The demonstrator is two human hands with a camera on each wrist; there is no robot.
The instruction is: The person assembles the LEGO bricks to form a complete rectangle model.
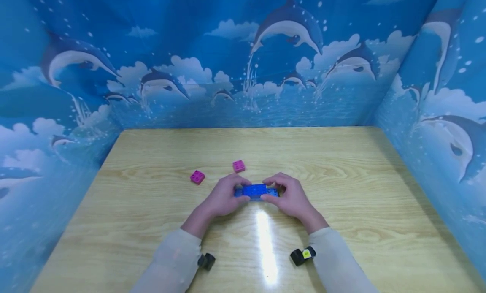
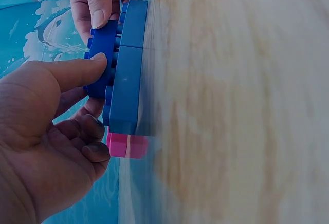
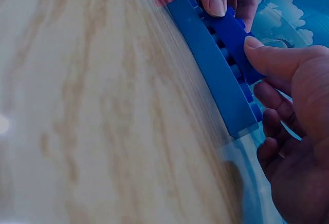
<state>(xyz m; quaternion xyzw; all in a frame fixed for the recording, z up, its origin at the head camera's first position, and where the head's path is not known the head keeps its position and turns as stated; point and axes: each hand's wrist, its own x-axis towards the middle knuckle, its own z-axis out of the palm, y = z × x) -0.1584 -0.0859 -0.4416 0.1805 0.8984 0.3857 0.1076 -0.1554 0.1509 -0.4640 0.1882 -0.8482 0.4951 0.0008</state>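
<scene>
One dark blue brick (image 1: pixel 254 191) is bridging left hand (image 1: pixel 226 196) and right hand (image 1: pixel 291 196), both pinching its ends, over light blue bricks (image 2: pixel 127 82), short of table's (image 1: pixel 322 158) far edge.

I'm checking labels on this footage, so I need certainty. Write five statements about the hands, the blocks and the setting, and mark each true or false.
1. The left hand and the right hand both pinch the dark blue block. True.
2. The dark blue block rests directly on the table. False: it is above two lighter blue blocks set end to end.
3. One pink block is stacked on the other pink block. False: they lie apart on the table.
4. Studs show between the dark blue block and the lighter ones. True.
5. The backdrop is plain white. False: it is blue, with dolphins.
</scene>
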